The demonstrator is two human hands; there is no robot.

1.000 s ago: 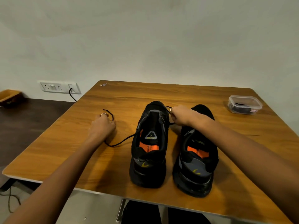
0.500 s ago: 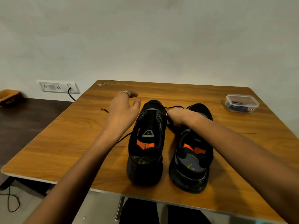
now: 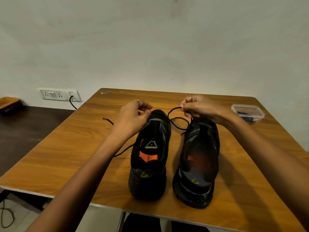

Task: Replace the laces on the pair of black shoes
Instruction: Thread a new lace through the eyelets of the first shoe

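Observation:
Two black shoes stand side by side on the wooden table (image 3: 66, 148), heels toward me: the left shoe (image 3: 150, 156) and the right shoe (image 3: 199, 164), both with orange insoles. A black lace (image 3: 175, 124) runs from the left shoe's toe; one end loops between the shoes, the other end trails across the table to the left. My right hand (image 3: 199, 108) pinches the looped part of the lace above the right shoe's toe. My left hand (image 3: 133, 116) hovers over the left shoe's toe with fingers curled; whether it grips anything is unclear.
A clear lidded plastic box (image 3: 247, 113) with dark contents sits at the table's far right. A wall socket strip (image 3: 60, 95) with a plugged black cable is on the left wall. A dark lower surface (image 3: 25, 131) with a small wooden tray lies left of the table.
My left hand moved from the table's left part over to the left shoe's toe. My right hand lifted and shifted right, pulling a loop of lace out.

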